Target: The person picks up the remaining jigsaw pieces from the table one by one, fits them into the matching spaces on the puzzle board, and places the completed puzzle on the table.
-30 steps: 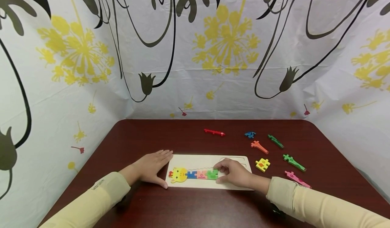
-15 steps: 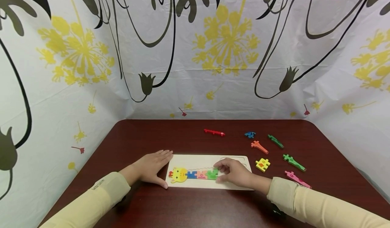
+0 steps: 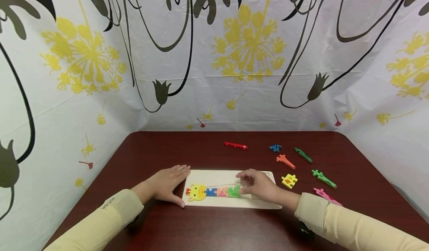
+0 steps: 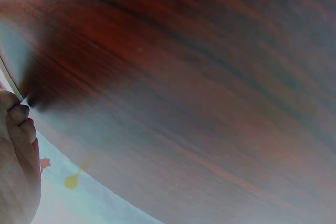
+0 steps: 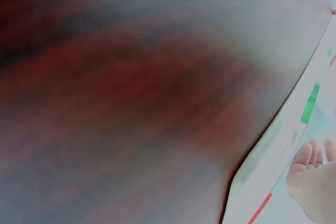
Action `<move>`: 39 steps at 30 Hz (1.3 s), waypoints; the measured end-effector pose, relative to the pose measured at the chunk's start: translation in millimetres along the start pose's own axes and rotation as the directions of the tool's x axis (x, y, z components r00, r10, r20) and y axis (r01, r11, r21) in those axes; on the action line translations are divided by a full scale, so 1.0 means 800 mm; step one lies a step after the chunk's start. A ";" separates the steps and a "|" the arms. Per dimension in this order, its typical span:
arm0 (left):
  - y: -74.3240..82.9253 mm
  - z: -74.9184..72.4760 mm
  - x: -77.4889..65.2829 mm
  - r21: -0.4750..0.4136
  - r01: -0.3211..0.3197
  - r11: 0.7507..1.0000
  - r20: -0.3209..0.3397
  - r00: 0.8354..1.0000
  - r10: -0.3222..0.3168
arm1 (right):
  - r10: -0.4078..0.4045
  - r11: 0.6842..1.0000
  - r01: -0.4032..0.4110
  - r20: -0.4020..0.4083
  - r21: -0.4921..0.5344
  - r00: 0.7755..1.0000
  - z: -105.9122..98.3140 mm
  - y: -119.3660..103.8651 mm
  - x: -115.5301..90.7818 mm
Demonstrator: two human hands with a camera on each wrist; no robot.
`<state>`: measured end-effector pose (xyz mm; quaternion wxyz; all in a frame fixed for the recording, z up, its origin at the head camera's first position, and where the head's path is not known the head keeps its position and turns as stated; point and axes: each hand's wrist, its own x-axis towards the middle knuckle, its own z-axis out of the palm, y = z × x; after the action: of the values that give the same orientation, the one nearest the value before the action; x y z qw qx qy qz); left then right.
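Note:
A pale wooden puzzle board (image 3: 212, 177) lies on the table. My left hand (image 3: 170, 184) rests at its left end, fingers extended along the edge and thumb at the near corner. A yellow giraffe-head piece (image 3: 197, 193) sits in the board, followed by a blue piece (image 3: 210, 192), a pink piece (image 3: 222, 192) and a green piece (image 3: 232, 192) in a row. Just right of the green piece, my right hand (image 3: 259, 186) hovers over the board with loosely bent fingers, thumb and fingertips apart. The right wrist view shows that hand (image 5: 312, 177) holding nothing.
Loose puzzle pieces lie beyond and right of the board: a red one (image 3: 236, 145), a blue one (image 3: 275, 148), an orange one (image 3: 286, 161), a yellow one (image 3: 289, 181), green ones (image 3: 323, 178) and a pink one (image 3: 326, 196). A patterned curtain (image 3: 214, 105) hangs behind the table.
My right hand has risen slightly away from the green piece, its thumb and fingertips coming off it. The green piece stays in the row. My left hand has not moved.

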<state>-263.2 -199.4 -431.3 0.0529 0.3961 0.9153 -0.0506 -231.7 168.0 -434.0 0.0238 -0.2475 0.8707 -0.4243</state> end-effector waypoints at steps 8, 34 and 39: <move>-0.002 0.002 0.001 0.001 -0.009 1.000 -0.006 1.000 0.009 | 0.013 0.998 -0.010 -0.048 0.060 0.999 -0.009 0.002 0.010; -0.001 0.003 0.000 -0.014 0.021 1.000 0.031 0.999 -0.020 | 0.211 0.970 -0.186 -0.158 0.160 0.965 -0.045 0.019 0.069; -0.002 0.004 0.000 -0.018 0.022 1.000 0.029 0.999 -0.021 | 0.243 0.963 -0.217 -0.171 0.158 0.955 -0.049 0.025 0.081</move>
<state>-264.2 -200.9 -434.6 0.0690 0.3849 0.9191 -0.0487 -306.7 177.5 -412.6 0.0075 -0.1009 0.8607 -0.4989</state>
